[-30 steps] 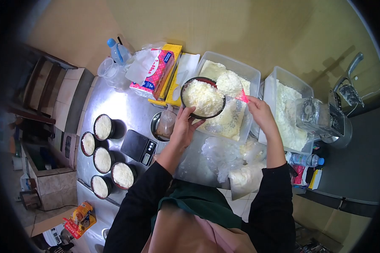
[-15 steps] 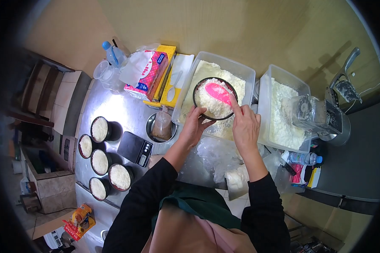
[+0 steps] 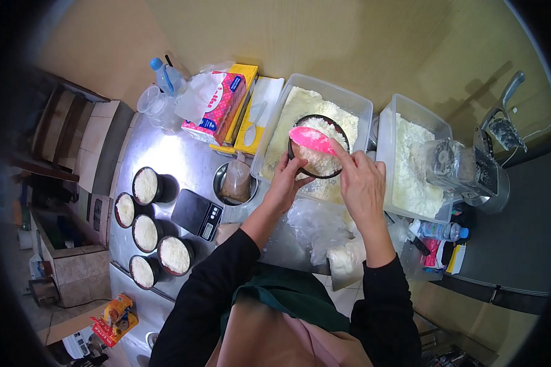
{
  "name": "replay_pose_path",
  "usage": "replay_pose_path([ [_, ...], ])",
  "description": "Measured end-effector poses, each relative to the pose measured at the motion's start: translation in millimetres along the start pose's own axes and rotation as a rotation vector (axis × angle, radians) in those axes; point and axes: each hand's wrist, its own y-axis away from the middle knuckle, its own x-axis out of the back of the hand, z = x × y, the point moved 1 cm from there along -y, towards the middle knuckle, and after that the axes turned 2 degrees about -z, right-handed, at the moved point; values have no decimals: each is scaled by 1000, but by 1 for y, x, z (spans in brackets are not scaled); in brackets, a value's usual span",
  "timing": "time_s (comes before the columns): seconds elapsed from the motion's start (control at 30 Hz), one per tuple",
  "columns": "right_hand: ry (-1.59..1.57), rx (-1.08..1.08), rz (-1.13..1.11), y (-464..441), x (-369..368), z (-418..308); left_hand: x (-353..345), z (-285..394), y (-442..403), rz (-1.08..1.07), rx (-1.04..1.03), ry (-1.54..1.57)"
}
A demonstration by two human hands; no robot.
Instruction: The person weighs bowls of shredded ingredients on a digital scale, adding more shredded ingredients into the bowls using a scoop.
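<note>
Seen in the head view: both hands in use over a clear tub (image 3: pixel 366 116) of pale powder. Holding a dark round pot (image 3: pixel 290 151) in the left hand (image 3: pixel 283 186), with the thumb along the rim and the fingers curled against the outer wall. Gripping a pink scoop (image 3: pixel 312 140) in the right hand (image 3: pixel 362 183), with the fingers narrowed about its handle end. Positioned above the tub: the pot, tilted slightly and containing white crumbly material (image 3: pixel 328 126), with the scoop lying across its mouth. Unclear at this angle: whether scoop and material touch.

Located just to the right of the first tub: a second clear tub (image 3: pixel 382 140), also with white powder. Set out at left on the metal surface (image 3: pixel 159 144): five filled pots (image 3: pixel 160 186), grouped closely, beside a black digital scale (image 3: pixel 196 211). Placed between scale and first tub: a metal bowl (image 3: pixel 217 183) with a tied plastic bag (image 3: pixel 236 181) inside. Visible beyond: a pink patterned packet (image 3: pixel 217 110) on yellow boxes, with a white spoon (image 3: pixel 251 134) just beside. Gathered near the first tub's near end: crumpled clear plastic (image 3: pixel 312 226).
</note>
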Motion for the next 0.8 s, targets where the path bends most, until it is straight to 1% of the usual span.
replay_pose_path([
  [0.1,-37,-51,-29,4,5,13,2,2,1,-18,14,40],
  [0.17,-74,-183,-23,-2,-3,26,0,4,3,-44,22,57],
  [0.23,-69,-165,-22,-2,-20,32,-2,3,5,-36,14,151],
  [0.27,-64,-147,-21,-2,-25,32,-3,2,6,-36,15,149],
  [0.4,-129,-140,42,5,-9,12,-3,8,9,-15,67,242],
  [0.47,-252,-228,87,8,-6,14,-3,12,12,-10,85,282],
  [0.5,-253,-225,84,10,-8,14,-2,13,14,-2,88,293],
  [0.57,-390,-190,160,13,-20,15,4,13,13,11,82,308],
  [0.6,-405,-178,148,13,-27,16,11,9,11,-26,71,340],
  [0.67,-582,-130,190,14,-42,19,24,8,18,-32,30,360],
  [0.73,-951,-351,122,22,-59,23,24,22,35,5,4,366],
  [0.77,-977,-335,88,23,-60,25,30,28,43,4,0,366],
  [0.8,-1098,-446,81,23,-55,27,43,28,49,-6,-12,325],
])
